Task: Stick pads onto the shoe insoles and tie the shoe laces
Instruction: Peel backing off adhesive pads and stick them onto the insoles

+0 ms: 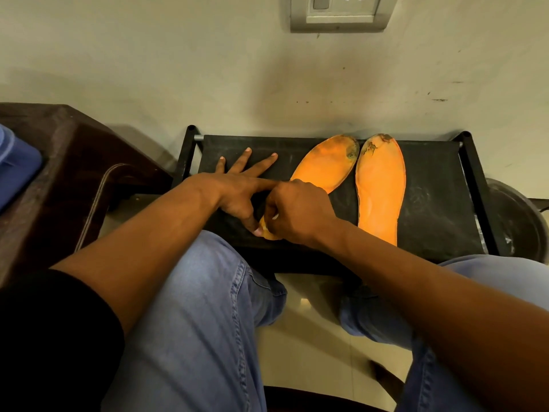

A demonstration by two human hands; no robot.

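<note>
Two orange insoles on the black fabric surface of a small metal-framed rack, against the wall.

Right insole: flat, fully in view, toe toward the wall, toe area worn dark.

Left insole: angled, toe worn as well, touching or almost touching the right one at the toe. Its heel end runs under both hands; only an orange sliver shows below them at the near edge of the surface.

Left hand: three fingers spread flat on the surface, index finger straight and pointing toward the right hand, thumb pressing down on the heel sliver. Grip is wide, nothing held.

Right hand: fingers curled over the heel area of the left insole, grip narrow, pinching something small and pale. Mostly hidden by the fingers, so can't tell if it's a pad or its backing.

Containers: a dark round bucket right of the rack, cut off by the frame edge, contents not readable.

Left edge: dark brown wooden furniture with a blue object on it, cropped.
</note>
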